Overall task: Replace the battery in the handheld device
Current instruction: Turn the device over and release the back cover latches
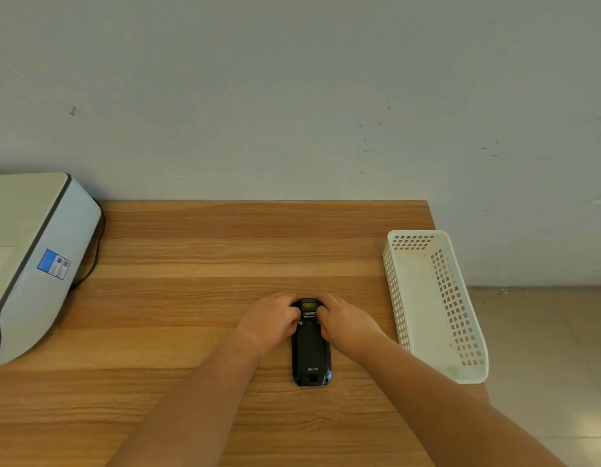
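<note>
A black handheld device [310, 352] lies face down on the wooden table [191, 264], its back cover toward me and its far end pointing at the wall. My left hand [270, 320] grips the device's far left side, thumb pressed near the latch. My right hand [346, 323] grips the far right side, thumb also by the latch. The back cover looks closed. No loose battery is in sight.
A white perforated plastic basket [460, 372] with nothing in it stands at the table's right edge. A white printer-like machine [32, 257] with a dark cable sits at the left. A wall runs behind the table; tiled floor shows beyond the right edge.
</note>
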The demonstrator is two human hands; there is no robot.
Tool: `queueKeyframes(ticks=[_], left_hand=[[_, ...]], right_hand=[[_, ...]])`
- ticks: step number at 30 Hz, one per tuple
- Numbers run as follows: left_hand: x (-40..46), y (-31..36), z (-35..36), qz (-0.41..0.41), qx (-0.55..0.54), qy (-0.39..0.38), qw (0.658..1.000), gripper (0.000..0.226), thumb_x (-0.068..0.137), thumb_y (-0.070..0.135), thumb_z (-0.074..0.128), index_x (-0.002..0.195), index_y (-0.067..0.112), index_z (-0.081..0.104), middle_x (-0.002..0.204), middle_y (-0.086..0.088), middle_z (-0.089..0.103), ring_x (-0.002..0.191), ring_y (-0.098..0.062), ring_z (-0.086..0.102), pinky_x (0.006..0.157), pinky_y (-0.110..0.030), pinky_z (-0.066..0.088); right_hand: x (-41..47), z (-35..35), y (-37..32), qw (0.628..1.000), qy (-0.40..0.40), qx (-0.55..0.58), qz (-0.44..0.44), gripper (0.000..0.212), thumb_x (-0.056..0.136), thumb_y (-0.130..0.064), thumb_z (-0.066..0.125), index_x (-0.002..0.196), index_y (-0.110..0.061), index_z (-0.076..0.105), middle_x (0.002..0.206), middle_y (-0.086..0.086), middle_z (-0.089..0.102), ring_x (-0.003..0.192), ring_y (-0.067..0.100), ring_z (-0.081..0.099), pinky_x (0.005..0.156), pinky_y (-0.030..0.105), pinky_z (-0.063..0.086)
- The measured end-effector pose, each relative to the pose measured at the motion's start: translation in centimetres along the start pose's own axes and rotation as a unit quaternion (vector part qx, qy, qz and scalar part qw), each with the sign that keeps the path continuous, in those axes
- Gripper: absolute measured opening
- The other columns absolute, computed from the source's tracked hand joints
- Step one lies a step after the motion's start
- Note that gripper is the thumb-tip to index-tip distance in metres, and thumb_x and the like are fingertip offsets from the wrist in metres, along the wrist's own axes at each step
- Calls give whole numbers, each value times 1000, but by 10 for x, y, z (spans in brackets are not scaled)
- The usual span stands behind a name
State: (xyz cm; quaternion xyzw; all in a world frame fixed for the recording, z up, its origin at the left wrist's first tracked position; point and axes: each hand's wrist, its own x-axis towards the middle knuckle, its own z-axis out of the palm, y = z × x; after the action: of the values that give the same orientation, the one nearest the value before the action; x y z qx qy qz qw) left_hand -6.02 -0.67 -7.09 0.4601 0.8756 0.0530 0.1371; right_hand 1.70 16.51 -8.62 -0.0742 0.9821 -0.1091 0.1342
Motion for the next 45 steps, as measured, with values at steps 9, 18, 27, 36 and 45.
queueKeyframes(ticks=[9,18,27,36,45], left_hand=[[3,-2,4,18,36,-11,999,25,94,21,56,111,7,67,131,-13,55,118,-28,52,93,-42,50],[4,-2,-1,53,64,-19,996,24,93,17,56,110,5,68,125,-15,59,112,-30,56,88,-43,52],[-1,-5,3,33,21,-2,999,25,96,23,54,114,11,66,139,-8,52,119,-25,53,95,-38,48],[3,-8,-2,34,-6,-4,999,24,97,25,52,108,13,69,128,-4,58,110,-20,57,91,-35,48],[6,-5,-2,53,51,-24,997,21,94,21,56,106,9,68,123,-9,58,106,-25,58,85,-37,52]], right_hand=[[1,-1,8,997,12,-39,-62,25,92,-14,54,115,-5,58,130,13,49,108,27,54,76,41,56],[3,-4,11,994,14,-72,-87,18,90,-14,58,107,-6,61,115,12,57,93,27,59,63,39,57],[-2,-9,17,997,31,58,-32,25,98,-23,50,118,-13,61,132,1,53,104,19,59,86,30,50],[-5,-5,13,993,59,103,-6,23,98,-19,51,114,-10,64,139,1,51,115,21,56,93,33,49],[-3,2,16,993,73,88,-30,22,94,-12,57,113,-7,66,134,5,56,105,25,61,87,34,52]])
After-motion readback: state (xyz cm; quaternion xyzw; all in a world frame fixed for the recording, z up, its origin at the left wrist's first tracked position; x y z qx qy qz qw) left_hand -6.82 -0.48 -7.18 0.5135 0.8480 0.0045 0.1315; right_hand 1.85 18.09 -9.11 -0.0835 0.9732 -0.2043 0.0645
